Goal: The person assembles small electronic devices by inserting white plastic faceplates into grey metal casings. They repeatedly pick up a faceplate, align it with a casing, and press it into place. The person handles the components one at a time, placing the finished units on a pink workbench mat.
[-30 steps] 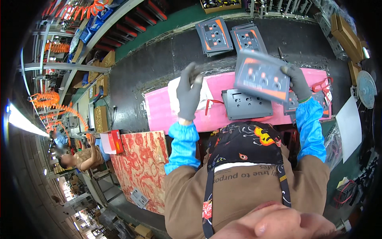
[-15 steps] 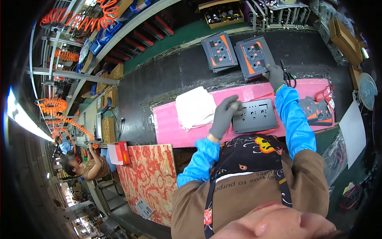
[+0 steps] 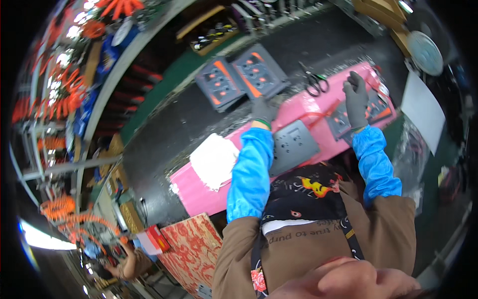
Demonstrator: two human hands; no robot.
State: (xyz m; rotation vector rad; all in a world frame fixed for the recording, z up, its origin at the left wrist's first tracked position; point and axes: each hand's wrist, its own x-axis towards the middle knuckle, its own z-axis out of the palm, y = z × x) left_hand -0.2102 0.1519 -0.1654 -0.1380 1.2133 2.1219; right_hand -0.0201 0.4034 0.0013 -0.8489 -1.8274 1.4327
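Both my hands wear grey gloves below blue sleeves. At the near edge of a stack of dark grey, orange-striped panels, my left hand reaches forward; its fingers are blurred, so a grip cannot be made out. A second stack of similar panels lies just left of it. Raised beside the overlay-like panels at the mat's right end, my right hand is open, with nothing visible in it. A plain grey plate with holes lies between my arms on the pink mat.
Black-handled scissors lie beyond the mat. A white stack of sheets sits at the mat's left part. Farther off are a box of small parts, a round fan and a red-patterned board. Another person works at far left.
My left hand has moved from the holed plate to the right-hand panel stack. My right hand has left that stack and moved right, over the mat's right end. The whole view has turned.
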